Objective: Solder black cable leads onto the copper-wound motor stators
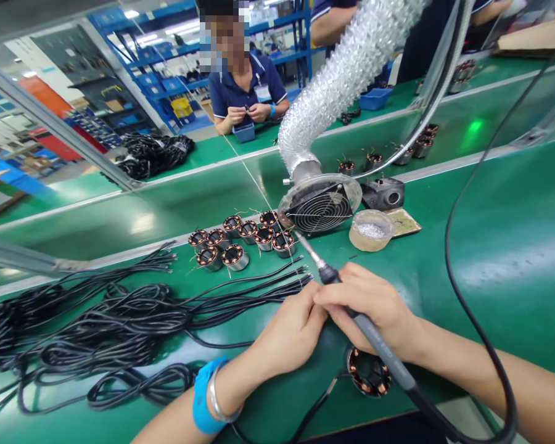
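My right hand (pixel 374 305) is wrapped round the dark handle of a soldering iron (pixel 326 271), whose metal tip points up and left toward the round fan guard. Against it rests my left hand (pixel 298 320), its fingers pinched together; what they hold, if anything, is hidden. A blue band and a metal bracelet are on my left wrist. Just below my hands, a copper-wound stator (pixel 369 372) lies on the green table (pixel 268 407), with a black cable (pixel 317 410) beside its left side.
Several stators (pixel 235 256) stand beyond my hands, left of the fan (pixel 324 206) on its silver duct. Black cables (pixel 115 327) cover the left side. A round pot (pixel 372 231) stands right of the fan. A person (pixel 247 92) sits opposite.
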{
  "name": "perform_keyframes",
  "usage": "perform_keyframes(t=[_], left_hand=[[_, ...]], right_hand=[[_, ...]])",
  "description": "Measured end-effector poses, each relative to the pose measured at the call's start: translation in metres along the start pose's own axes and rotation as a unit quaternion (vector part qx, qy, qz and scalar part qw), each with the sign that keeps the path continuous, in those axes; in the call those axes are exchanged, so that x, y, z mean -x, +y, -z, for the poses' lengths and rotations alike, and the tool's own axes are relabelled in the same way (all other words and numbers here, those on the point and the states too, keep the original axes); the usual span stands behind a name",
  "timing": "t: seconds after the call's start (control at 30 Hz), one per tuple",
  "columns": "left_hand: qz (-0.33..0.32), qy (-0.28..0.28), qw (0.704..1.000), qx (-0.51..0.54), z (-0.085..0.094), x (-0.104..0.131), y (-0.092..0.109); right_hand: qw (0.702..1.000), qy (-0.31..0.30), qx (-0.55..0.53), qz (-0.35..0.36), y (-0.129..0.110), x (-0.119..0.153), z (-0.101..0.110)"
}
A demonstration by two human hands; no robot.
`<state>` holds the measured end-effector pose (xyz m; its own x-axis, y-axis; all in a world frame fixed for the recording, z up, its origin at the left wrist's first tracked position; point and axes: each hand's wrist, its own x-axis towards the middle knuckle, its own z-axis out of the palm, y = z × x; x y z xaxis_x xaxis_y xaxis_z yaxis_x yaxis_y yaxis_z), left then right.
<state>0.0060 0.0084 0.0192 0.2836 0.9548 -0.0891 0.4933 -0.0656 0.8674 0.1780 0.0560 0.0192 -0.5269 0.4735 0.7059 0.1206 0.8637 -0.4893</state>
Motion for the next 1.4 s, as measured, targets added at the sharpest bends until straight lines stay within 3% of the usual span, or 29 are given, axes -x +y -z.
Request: perform_keyframes(t=[0.1,0.23,0.5,0.67,0.77,0.9,1.1,1.4], left_hand=[[0.006,-0.001,0.999,-0.043,0.006,-0.002,0.005],[0.002,-0.009,1.000,-0.010,0.010,-0.007,0.005],[0.018,-0.018,0.999,0.031,0.007,-0.011,-0.002],[0.060,-0.045,0.978,0.194,0.004,-0.018,-0.010],[0.071,-0.011,0.971,0.228,-0.002,-0.022,-0.015],[0.073,0.050,0.978,0.191,-0.009,-0.024,-0.016],[0.093,0.076,0.982,0.147,-0.013,-0.021,-0.012],[0.098,0.089,0.982,0.131,-0.013,-0.019,-0.010]], right_hand=[[0.995,0.032,-0.037,-0.082,0.008,0.002,0.007],[0.987,-0.016,-0.091,-0.130,0.019,0.006,0.013],[0.991,-0.014,-0.085,-0.106,0.020,0.009,0.010],[1.000,-0.013,-0.010,0.009,0.027,0.013,0.007],[0.999,-0.027,0.020,0.038,0.030,0.013,0.007],[0.999,0.015,0.019,-0.025,0.019,0.013,0.020],[0.992,0.068,0.030,-0.101,-0.004,0.026,0.046],[0.982,0.107,0.021,-0.153,-0.003,0.031,0.045]])
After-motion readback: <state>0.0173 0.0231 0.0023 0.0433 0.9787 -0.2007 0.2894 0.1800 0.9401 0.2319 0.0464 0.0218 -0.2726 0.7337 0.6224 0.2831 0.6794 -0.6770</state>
